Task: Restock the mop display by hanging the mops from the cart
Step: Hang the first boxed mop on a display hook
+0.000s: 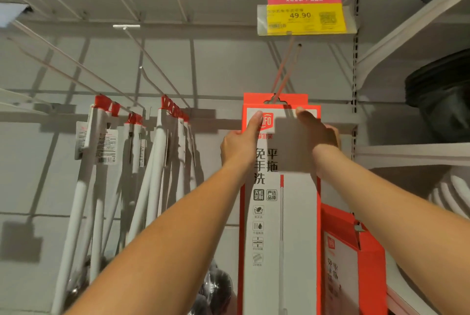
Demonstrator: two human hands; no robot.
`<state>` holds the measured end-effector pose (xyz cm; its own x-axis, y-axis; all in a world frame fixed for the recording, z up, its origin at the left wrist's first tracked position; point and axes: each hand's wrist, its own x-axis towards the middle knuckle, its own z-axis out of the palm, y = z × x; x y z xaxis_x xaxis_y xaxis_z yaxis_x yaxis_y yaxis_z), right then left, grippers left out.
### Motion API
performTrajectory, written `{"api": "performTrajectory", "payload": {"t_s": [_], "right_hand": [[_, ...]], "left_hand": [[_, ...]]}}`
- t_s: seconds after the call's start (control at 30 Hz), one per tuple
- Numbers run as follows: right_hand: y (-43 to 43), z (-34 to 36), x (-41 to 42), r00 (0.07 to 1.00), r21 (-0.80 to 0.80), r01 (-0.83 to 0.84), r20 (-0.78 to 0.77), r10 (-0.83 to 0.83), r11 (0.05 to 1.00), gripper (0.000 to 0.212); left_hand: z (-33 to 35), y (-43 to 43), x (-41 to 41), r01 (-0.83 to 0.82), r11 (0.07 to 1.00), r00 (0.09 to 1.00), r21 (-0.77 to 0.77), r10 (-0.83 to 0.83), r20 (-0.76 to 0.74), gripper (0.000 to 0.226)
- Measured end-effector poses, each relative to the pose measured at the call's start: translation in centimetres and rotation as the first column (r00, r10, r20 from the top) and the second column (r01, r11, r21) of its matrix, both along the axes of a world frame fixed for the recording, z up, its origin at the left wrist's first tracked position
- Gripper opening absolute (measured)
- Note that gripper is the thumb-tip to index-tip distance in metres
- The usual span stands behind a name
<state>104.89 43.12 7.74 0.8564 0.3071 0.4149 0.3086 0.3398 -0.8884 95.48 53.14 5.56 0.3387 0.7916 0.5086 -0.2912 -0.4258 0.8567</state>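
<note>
- Head view: the box [279,213] with the mop in it hangs straight below the price tag [305,18], its top slot right at the hook [284,78] that runs down from under the tag. Looks threaded on to me, or very nearly.
- Left hand [239,144] is wrapped round the box's left edge, thumb flat on the front. Right hand [318,131] grips the right edge the same way.
- So I'd say this one's basically hung, just needs sliding back and letting go.
- A second box [356,251] sits below and right of the tag; can't tell if it's hung. Cart isn't in view, so no idea how many are left.
- Left of the tag, white-handled mops [162,149] hang on pegs, with bare pegs [76,9] above them.
- Room: grey back panel [216,65], and white shelves [407,154] right of the tag holding dark stuff.
</note>
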Motion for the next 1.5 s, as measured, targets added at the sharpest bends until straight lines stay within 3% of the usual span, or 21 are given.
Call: {"api": "performTrajectory", "payload": {"t_s": [0.1, 0.33, 0.4, 0.53, 0.67, 1.0, 1.17, 1.37, 1.5], "right_hand": [[1.2, -0.5, 1.7, 0.998, -0.028, 0.011, 0.055, -0.01, 1.0, 0.049], [4.1, -1.7, 4.6, 0.99, -0.014, -0.056, 0.128, 0.057, 0.998, 0.072], [5.0, -1.6, 5.3, 0.994, 0.003, -0.036, 0.103, 0.036, 0.999, 0.069], [6.5, -1.3, 6.2, 0.998, 0.003, -0.037, 0.048, 0.037, 0.999, 0.049], [7.6, -1.9, 7.0, 0.998, -0.02, -0.034, 0.061, 0.035, 0.999, 0.041], [9.1, -3.3, 8.5, 0.995, -0.143, -0.039, 0.084, 0.052, 0.989, 0.053], [8.7, -3.5, 8.1, 0.991, -0.181, -0.021, 0.13, 0.045, 0.983, 0.043], [8.2, -3.5, 7.9, 0.987, -0.272, -0.016, 0.149, 0.058, 0.962, 0.048], [6.9, -4.0, 7.7, 0.974, -0.398, 0.023, 0.216, 0.069, 0.917, 0.056]], "left_hand": [[-0.5, 1.3, 1.3, -0.019, 1.0, 1.0, -0.012, 0.019, -0.007, 0.076], [-0.8, 3.9, 3.7, -0.015, 1.0, 0.998, -0.021, 0.013, -0.054, 0.096], [-0.7, 4.7, 4.3, -0.006, 1.0, 0.998, -0.017, 0.004, -0.067, 0.097], [-0.4, 6.4, 5.3, -0.005, 1.0, 0.996, 0.007, 0.006, -0.088, 0.078], [-1.1, 7.9, 6.4, 0.0, 1.0, 0.99, 0.023, 0.003, -0.14, 0.075], [-2.7, 10.0, 8.0, 0.063, 0.997, 0.969, 0.033, -0.053, -0.243, 0.078], [-3.0, 9.7, 7.9, 0.004, 0.997, 0.98, 0.072, 0.01, -0.198, 0.06], [-2.5, 8.5, 6.3, -0.091, 0.99, 0.968, 0.109, 0.114, -0.225, 0.043], [-2.8, 7.3, 4.6, -0.101, 0.957, 0.931, 0.272, 0.187, -0.312, 0.033]]}}
